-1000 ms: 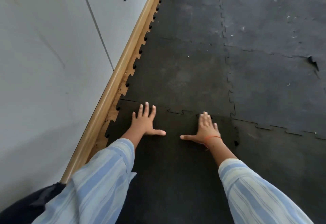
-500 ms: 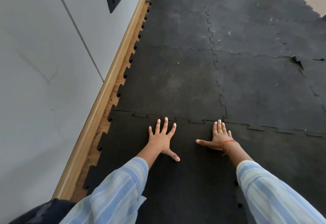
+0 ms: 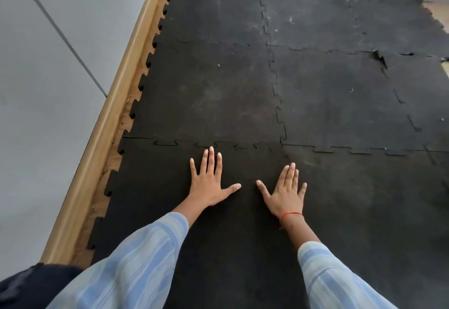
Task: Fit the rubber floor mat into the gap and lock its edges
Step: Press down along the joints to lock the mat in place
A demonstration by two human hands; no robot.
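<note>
Since half a second ago, shifted back from the seam: left hand (image 3: 208, 185) and right hand (image 3: 285, 193) now lower on the mat (image 3: 230, 248), thumbs nearly meeting. Both flat, palms down, fingers spread, gripping nothing, pressing the dark rubber. Mat lying in the gap at the near end of the floor, from 6 o'clock up to the toothed seam (image 3: 218, 144) at 12 o'clock of the hands. Seam teeth mostly meshed with the next tile (image 3: 209, 90); faint dark slits along the joint. At 9 o'clock, jagged tabs of the mat facing a wooden skirting (image 3: 102, 143), with a strip of bare floor between. At 3 o'clock, more tiles (image 3: 352, 104) laid flush, open surface. At 1 o'clock, far off, a lifted torn corner (image 3: 381, 58).
</note>
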